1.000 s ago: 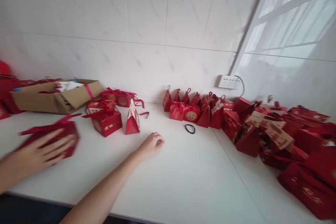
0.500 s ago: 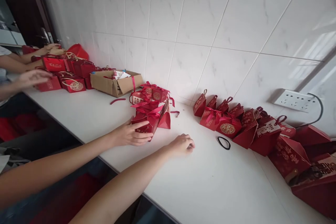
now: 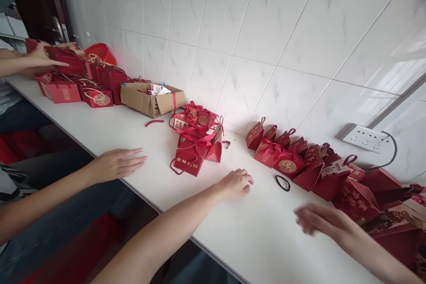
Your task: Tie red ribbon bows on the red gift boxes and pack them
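My left hand (image 3: 235, 184) rests on the white table, its fingers curled in with nothing visible in them. It is nearest to a red gift box (image 3: 188, 156) with a ribbon bow and cord handle, and does not touch it. My right hand (image 3: 321, 221) hovers over the table at the right, smeared by motion. Its fingers cannot be made out. Between and beyond my hands lies a black hair tie (image 3: 282, 183). A row of red gift boxes (image 3: 308, 168) stands along the wall.
A co-worker's hand (image 3: 117, 164) is spread over the table edge at left. Another person's hand (image 3: 41, 57) is among red boxes (image 3: 61, 88) farther left. A cardboard box (image 3: 140, 99), a red strip (image 3: 154, 122), a red basin (image 3: 103, 54) and a wall socket strip (image 3: 366, 139) are also here.
The co-worker's hand has let go of the front red gift box and drawn back left. My right hand has come into view from the right. My left hand stays nearly still.
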### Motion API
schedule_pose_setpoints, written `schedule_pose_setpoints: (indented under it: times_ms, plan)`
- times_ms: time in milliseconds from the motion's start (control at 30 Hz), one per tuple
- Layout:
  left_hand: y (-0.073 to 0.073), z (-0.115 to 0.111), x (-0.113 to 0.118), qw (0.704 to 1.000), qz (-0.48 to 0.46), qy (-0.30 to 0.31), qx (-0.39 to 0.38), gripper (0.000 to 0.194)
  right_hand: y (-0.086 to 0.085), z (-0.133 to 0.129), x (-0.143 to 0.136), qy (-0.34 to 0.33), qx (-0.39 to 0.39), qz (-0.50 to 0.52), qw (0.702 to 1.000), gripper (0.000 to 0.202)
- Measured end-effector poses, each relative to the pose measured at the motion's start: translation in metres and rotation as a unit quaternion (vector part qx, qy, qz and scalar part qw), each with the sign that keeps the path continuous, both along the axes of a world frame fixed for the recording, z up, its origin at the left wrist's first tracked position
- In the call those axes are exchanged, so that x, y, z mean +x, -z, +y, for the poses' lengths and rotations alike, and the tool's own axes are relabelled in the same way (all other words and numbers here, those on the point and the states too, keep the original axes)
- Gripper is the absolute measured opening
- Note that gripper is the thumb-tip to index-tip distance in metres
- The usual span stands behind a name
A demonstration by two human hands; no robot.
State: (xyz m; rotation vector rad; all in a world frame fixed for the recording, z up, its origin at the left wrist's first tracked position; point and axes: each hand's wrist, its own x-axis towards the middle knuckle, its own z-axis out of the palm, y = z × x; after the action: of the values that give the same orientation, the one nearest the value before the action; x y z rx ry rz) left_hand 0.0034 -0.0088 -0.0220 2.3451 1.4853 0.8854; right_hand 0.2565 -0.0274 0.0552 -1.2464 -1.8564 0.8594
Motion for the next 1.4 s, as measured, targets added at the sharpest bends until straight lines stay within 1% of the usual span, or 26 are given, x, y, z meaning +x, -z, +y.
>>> schedule_pose_setpoints:
  times_ms: [33,67,133,167,200,300,400,500,567,633,667,700,733,767,833,867,900,933,967,1033,1167,1200,1267,1333,1367,1400]
  plan:
    - [-0.001,0.000,-0.001,1.000,-0.003,-0.007,0.010,0.022,0.006,0.006,-0.016,-0.061,-0.070,0.016,0.996,0.039]
    - [-0.001,0.001,-0.003,1.000,-0.006,-0.016,0.020,0.023,0.014,0.013,-0.033,-0.063,-0.089,0.073,0.991,0.041]
    - [-0.001,0.003,-0.008,0.999,-0.011,-0.034,0.040,0.021,0.034,0.026,-0.067,0.011,-0.053,0.173,0.983,0.038]
    - [-0.001,0.005,-0.010,0.998,-0.013,-0.042,0.049,0.020,0.045,0.031,-0.081,0.059,-0.034,0.186,0.980,0.037]
    - [-0.001,0.006,-0.012,0.997,-0.015,-0.049,0.058,0.019,0.056,0.034,-0.093,0.079,-0.028,0.182,0.980,0.038]
    - [-0.003,0.007,-0.015,0.994,-0.027,-0.057,0.091,0.018,0.075,0.032,-0.108,0.067,-0.034,0.137,0.988,0.036]
    - [-0.017,-0.003,-0.011,0.990,-0.034,-0.042,0.132,0.021,0.076,0.026,-0.106,0.038,-0.036,0.094,0.994,0.035]
    - [-0.038,-0.029,-0.006,0.976,-0.043,-0.007,0.213,0.021,0.072,0.025,-0.103,0.031,-0.036,0.079,0.996,0.035]
    - [-0.051,-0.051,-0.007,0.941,-0.066,0.010,0.331,0.019,0.071,0.026,-0.102,0.026,-0.036,0.078,0.996,0.035]
    - [-0.064,-0.072,-0.017,0.912,-0.062,-0.009,0.406,0.015,0.071,0.028,-0.103,0.022,-0.038,0.080,0.996,0.035]
    - [-0.071,-0.080,-0.025,0.904,-0.060,-0.047,0.420,0.013,0.071,0.028,-0.103,0.020,-0.041,0.082,0.996,0.035]
    - [-0.078,-0.085,-0.034,0.896,-0.070,-0.110,0.424,0.011,0.071,0.028,-0.103,0.016,-0.046,0.084,0.995,0.035]
    - [-0.084,-0.088,-0.045,0.881,-0.096,-0.185,0.425,0.008,0.071,0.028,-0.102,0.011,-0.052,0.087,0.995,0.035]
    - [-0.089,-0.089,-0.057,0.852,-0.134,-0.269,0.428,0.007,0.070,0.028,-0.102,0.005,-0.059,0.090,0.994,0.035]
    - [-0.092,-0.086,-0.078,0.817,-0.153,-0.418,0.367,0.027,0.068,0.026,-0.101,-0.007,-0.072,0.098,0.993,0.035]
    - [-0.090,-0.083,-0.088,0.817,-0.140,-0.467,0.308,0.041,0.067,0.025,-0.100,-0.011,-0.078,0.103,0.992,0.035]
    - [-0.087,-0.081,-0.096,0.831,-0.119,-0.489,0.236,0.050,0.066,0.024,-0.100,-0.015,-0.083,0.109,0.990,0.035]
    - [-0.081,-0.078,-0.103,0.851,-0.103,-0.487,0.166,0.050,0.065,0.023,-0.099,-0.017,-0.088,0.116,0.989,0.035]
    - [-0.076,-0.077,-0.108,0.869,-0.096,-0.472,0.112,0.046,0.064,0.022,-0.099,-0.020,-0.093,0.124,0.988,0.035]
    - [-0.065,-0.076,-0.114,0.894,-0.100,-0.432,0.068,0.038,0.063,0.021,-0.099,-0.024,-0.101,0.141,0.985,0.036]
    - [-0.057,-0.082,-0.107,0.942,-0.104,-0.312,0.063,0.038,0.065,0.023,-0.100,-0.027,-0.125,0.195,0.973,0.039]
    - [-0.058,-0.085,-0.103,0.960,-0.114,-0.251,0.044,0.043,0.065,0.025,-0.100,-0.026,-0.133,0.214,0.967,0.039]
    - [-0.059,-0.088,-0.091,0.984,-0.150,-0.084,-0.041,0.065,0.066,0.031,-0.099,-0.016,-0.144,0.262,0.954,0.040]
    - [-0.062,-0.087,-0.079,0.968,-0.181,0.079,-0.155,0.089,0.067,0.038,-0.095,0.005,-0.150,0.313,0.938,0.041]
    - [-0.062,-0.083,-0.074,0.953,-0.186,0.128,-0.200,0.097,0.067,0.042,-0.092,0.019,-0.153,0.336,0.929,0.042]
    - [-0.063,-0.077,-0.070,0.945,-0.187,0.146,-0.224,0.100,0.067,0.046,-0.088,0.034,-0.155,0.354,0.922,0.041]
